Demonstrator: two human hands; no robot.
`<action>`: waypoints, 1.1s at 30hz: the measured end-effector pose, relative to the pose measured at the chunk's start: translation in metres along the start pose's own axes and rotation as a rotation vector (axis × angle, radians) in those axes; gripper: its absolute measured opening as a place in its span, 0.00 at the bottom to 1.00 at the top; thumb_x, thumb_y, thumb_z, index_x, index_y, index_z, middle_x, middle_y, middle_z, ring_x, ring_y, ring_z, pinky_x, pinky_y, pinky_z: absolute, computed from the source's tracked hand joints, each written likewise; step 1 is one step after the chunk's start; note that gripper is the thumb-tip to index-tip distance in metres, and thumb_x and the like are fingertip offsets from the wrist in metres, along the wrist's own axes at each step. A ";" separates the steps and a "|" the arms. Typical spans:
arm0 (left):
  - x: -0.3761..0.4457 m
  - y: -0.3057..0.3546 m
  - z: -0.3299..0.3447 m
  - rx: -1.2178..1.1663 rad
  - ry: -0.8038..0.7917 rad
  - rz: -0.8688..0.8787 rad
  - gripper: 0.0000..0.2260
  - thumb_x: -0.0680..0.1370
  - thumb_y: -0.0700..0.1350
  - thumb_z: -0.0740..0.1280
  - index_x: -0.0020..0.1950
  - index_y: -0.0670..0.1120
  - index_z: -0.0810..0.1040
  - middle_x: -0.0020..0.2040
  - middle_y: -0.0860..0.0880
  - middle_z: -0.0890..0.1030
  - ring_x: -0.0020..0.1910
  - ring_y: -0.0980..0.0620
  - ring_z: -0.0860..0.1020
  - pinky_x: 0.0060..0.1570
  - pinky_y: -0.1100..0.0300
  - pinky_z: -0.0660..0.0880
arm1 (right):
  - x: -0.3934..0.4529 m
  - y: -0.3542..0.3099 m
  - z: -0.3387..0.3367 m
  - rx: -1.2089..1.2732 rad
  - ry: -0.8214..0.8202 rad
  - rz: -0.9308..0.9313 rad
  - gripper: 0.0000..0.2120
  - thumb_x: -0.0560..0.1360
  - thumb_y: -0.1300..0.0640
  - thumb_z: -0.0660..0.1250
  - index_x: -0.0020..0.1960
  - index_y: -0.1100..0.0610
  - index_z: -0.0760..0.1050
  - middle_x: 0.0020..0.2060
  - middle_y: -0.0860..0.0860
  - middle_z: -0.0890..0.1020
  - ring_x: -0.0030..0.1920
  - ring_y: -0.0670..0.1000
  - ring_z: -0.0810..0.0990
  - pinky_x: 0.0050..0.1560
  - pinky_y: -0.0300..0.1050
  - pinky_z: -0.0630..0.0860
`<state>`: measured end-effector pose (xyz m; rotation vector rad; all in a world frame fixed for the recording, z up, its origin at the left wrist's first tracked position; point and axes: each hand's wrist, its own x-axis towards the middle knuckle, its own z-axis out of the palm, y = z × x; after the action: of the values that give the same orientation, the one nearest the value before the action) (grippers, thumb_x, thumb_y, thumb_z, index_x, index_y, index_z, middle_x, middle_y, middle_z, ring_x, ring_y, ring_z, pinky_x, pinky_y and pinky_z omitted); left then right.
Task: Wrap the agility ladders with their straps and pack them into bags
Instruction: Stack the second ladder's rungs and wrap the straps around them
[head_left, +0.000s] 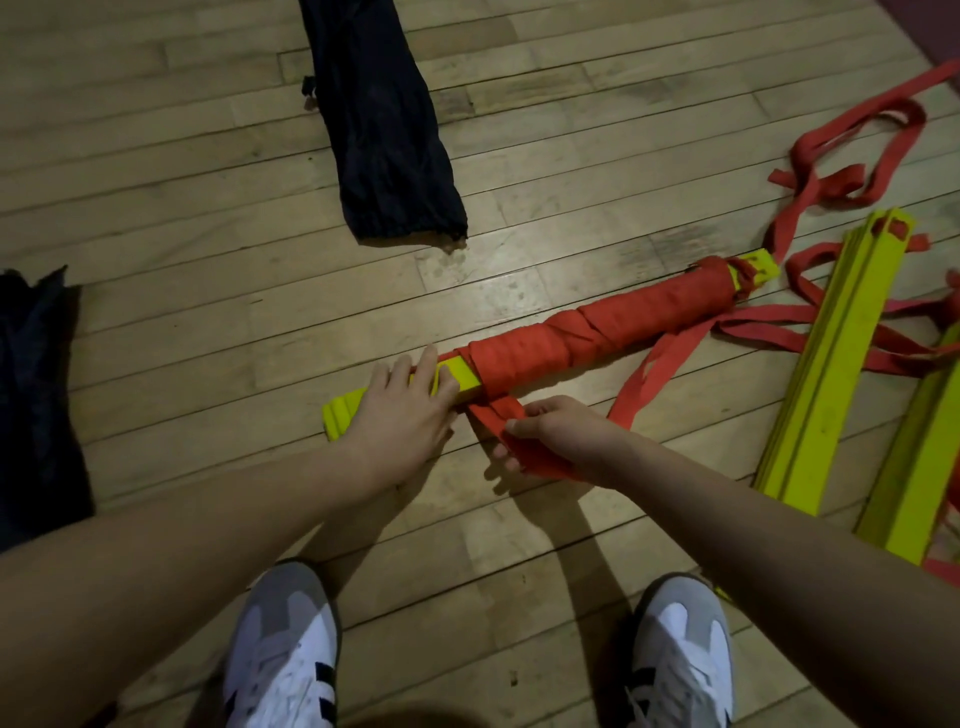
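A wooden plank floor (519, 130) is seen from above, with two bare forearms reaching forward and two grey-and-white shoes (283, 649) at the bottom edge; a bundle of yellow ladder rungs (597, 335), wound along most of its length in red strap, is laid diagonally on the floor in front of the person, its near yellow end low at the left and its far yellow end higher at the right.

The left hand (400, 415) is laid flat on the bare near end of the bundle, fingers straight and spread, pressing down with nothing enclosed; the right hand (550, 439) is placed just beside it, below the bundle, its grip closed around a length of red strap (498, 421) that is pinched between thumb and curled fingers; that strap is seen leading up to the bundle's underside close to the left fingertips, while a looser loop trails off to the right.

Further unwrapped yellow rungs (831, 364) are stacked at the right edge, with loose red straps (857, 156) tangled beyond them; a dark bag (384, 130) is laid well beyond the bundle, and a second dark bag (36, 389) is partly shown at the left edge.
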<state>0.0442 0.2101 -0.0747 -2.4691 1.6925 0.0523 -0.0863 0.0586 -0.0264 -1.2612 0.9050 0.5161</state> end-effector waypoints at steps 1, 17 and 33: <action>0.001 0.004 -0.003 -0.046 -0.033 -0.043 0.26 0.67 0.49 0.74 0.56 0.42 0.65 0.57 0.36 0.77 0.47 0.36 0.78 0.41 0.47 0.77 | 0.000 0.001 0.000 -0.007 0.003 0.005 0.07 0.81 0.64 0.59 0.53 0.64 0.74 0.45 0.60 0.82 0.37 0.52 0.79 0.36 0.40 0.78; 0.050 -0.017 -0.039 -0.160 -0.251 -0.431 0.27 0.75 0.41 0.70 0.69 0.38 0.61 0.64 0.40 0.70 0.62 0.41 0.69 0.51 0.49 0.73 | -0.006 -0.004 -0.002 0.019 -0.105 0.050 0.05 0.79 0.68 0.60 0.53 0.69 0.73 0.43 0.60 0.84 0.39 0.53 0.82 0.40 0.43 0.81; -0.014 0.009 -0.007 -0.137 0.023 -0.050 0.23 0.76 0.54 0.61 0.64 0.40 0.73 0.57 0.34 0.75 0.53 0.34 0.76 0.52 0.45 0.75 | -0.005 0.007 0.004 -0.030 -0.002 0.018 0.08 0.80 0.64 0.59 0.56 0.67 0.73 0.41 0.58 0.84 0.35 0.50 0.83 0.39 0.42 0.82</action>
<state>0.0303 0.2188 -0.0671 -2.6192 1.6883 0.1399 -0.0936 0.0651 -0.0266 -1.2802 0.9107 0.5463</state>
